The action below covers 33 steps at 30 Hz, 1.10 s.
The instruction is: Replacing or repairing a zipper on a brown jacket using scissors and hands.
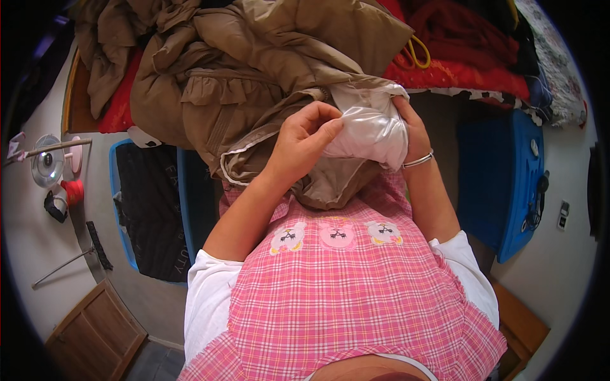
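A brown padded coat [254, 38] is heaped in front of me, and part of it hangs over my lap. Its shiny white lining [375, 136] is turned outward between my hands. My right hand [416, 133], with a bracelet at the wrist, grips the lining from its right side, some fingers hidden behind the cloth. My left hand [305, 136] is closed in a pinch at the lining's left edge, thumb and forefinger close together. Anything small between those fingertips is too fine to make out. A white-edged opening of the coat [238, 162] lies below my left wrist.
Red bedding [473, 75] and yellow-handled scissors [416, 54] lie beyond the coat. A blue bin [114, 190] with dark clothing stands at left, and a blue box [502, 184] at right with small items on it. A fan [47, 162] is at far left.
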Motion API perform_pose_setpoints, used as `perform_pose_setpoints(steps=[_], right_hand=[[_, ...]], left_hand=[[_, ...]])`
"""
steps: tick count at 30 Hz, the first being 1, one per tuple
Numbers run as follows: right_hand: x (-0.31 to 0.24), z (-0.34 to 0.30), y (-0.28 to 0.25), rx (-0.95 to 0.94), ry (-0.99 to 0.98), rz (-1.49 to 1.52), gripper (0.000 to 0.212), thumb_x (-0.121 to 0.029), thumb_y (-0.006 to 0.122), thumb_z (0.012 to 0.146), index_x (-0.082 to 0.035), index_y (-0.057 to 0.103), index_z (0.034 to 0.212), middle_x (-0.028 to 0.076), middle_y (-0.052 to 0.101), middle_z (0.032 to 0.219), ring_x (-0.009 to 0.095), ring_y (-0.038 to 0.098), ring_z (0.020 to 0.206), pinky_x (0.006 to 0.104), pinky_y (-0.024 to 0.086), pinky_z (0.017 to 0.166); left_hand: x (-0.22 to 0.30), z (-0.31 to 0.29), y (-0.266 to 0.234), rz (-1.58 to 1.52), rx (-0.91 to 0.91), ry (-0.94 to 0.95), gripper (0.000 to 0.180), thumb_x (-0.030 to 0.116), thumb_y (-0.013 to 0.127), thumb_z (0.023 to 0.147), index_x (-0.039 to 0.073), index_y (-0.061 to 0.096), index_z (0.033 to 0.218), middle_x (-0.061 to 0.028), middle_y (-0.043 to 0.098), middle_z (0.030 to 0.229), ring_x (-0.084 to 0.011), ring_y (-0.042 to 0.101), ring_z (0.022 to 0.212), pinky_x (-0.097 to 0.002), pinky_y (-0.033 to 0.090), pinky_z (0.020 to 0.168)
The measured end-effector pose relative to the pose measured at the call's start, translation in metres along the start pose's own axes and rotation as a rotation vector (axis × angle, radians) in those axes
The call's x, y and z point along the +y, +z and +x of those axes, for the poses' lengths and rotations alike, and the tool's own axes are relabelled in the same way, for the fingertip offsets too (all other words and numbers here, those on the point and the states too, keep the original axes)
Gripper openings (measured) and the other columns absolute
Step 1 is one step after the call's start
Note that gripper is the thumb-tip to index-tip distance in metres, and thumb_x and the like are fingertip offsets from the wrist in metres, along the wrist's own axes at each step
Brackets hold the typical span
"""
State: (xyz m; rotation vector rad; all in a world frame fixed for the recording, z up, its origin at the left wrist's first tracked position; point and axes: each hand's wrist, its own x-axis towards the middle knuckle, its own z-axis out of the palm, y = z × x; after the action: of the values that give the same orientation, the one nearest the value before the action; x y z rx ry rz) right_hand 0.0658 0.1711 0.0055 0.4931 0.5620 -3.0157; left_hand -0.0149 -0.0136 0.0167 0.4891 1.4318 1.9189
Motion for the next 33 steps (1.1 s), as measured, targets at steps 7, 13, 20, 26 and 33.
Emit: perform_pose_setpoints(steps=[7,13,20,26,33], right_hand=[[-0.009,-0.005,-0.002,0.172,-0.085,-0.135,0.040,-0.025,0.038,0.094,0.003,0.045,0.123,0.019,0.054,0.118,0.031,0.056,0.105,0.0413,0.045,0.091],[-0.010,-0.004,-0.004,0.103,-0.073,-0.153,0.039,-0.023,0.043,0.092,0.002,0.047,0.122,0.017,0.057,0.114,0.029,0.057,0.103,0.0402,0.046,0.091],[-0.034,-0.015,0.014,0.072,-0.501,-0.975,0.046,0.001,0.058,0.077,-0.003,0.049,0.122,0.010,0.055,0.116,0.014,0.054,0.102,0.0293,0.044,0.087],[-0.019,-0.012,0.081,-0.074,-1.096,-1.765,0.047,-0.004,0.067,0.069,-0.004,0.055,0.114,0.009,0.058,0.107,0.020,0.056,0.099,0.0298,0.043,0.083],[0.013,0.034,0.075,-0.413,-0.934,-2.360,0.021,-0.006,0.059,0.070,-0.005,0.058,0.092,0.007,0.060,0.090,0.024,0.058,0.088,0.0342,0.045,0.072]], left_hand=[[0.004,-0.003,-0.030,0.715,0.248,0.405,0.028,0.011,0.068,0.076,-0.001,0.056,0.099,-0.0075,0.057,0.093,-0.0175,0.056,0.087,-0.0271,0.043,0.078],[-0.017,0.006,-0.035,0.979,0.302,0.405,0.030,0.017,0.068,0.072,0.000,0.058,0.094,-0.0136,0.058,0.087,-0.0312,0.055,0.082,-0.0358,0.044,0.077],[-0.006,0.000,-0.045,0.529,0.155,0.035,0.018,0.013,0.058,0.084,0.000,0.058,0.096,0.0000,0.057,0.081,-0.0050,0.049,0.072,-0.0188,0.041,0.064],[-0.002,-0.004,-0.031,0.272,0.169,0.078,0.017,0.014,0.059,0.084,0.000,0.060,0.094,-0.0001,0.059,0.076,-0.0042,0.048,0.070,-0.0210,0.042,0.062],[0.009,-0.023,-0.047,0.490,0.119,0.236,0.009,0.008,0.056,0.086,0.000,0.059,0.087,0.0000,0.055,0.078,-0.0063,0.048,0.073,-0.0210,0.040,0.066]])
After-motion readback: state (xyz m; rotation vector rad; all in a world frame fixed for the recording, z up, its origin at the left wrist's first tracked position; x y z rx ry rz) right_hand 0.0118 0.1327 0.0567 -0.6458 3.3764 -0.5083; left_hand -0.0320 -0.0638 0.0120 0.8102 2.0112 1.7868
